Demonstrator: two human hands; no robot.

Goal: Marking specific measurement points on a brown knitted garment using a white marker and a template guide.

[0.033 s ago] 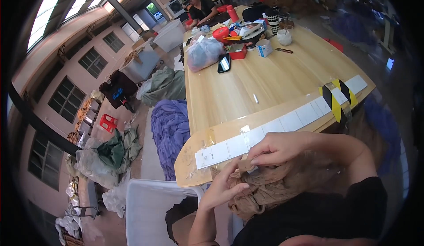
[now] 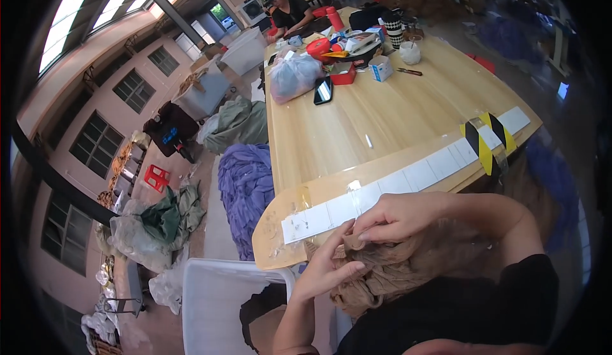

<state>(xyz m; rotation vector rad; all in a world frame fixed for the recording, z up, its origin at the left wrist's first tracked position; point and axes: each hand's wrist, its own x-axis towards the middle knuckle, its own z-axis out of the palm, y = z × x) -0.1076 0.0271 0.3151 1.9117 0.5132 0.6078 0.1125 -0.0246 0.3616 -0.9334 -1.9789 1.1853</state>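
A bunched heap of thin tan fabric (image 2: pixel 382 272) lies against my front, below the table's near edge. My right hand (image 2: pixel 396 217) comes in from the right and pinches the fabric's upper edge between thumb and fingers. On the other side, my left hand (image 2: pixel 326 271) holds the same edge, its fingertips close to those of the right. Part of the fabric hides under both hands. Just beyond them, a white marked strip (image 2: pixel 376 195) is taped along the front of the wooden table (image 2: pixel 319 144).
A white plastic bin (image 2: pixel 191 304) with dark and tan cloth stands at my lower left. Purple fabric (image 2: pixel 245 195) is piled beside the table. A phone (image 2: pixel 323 92), a filled plastic bag (image 2: pixel 296 78) and a small box (image 2: pixel 381 69) sit farther back. Another person (image 2: pixel 292 16) works at the far end.
My right fingers have shifted slightly at the fabric's edge, and the small flap between my hands now shows less. Everything else stays in place.
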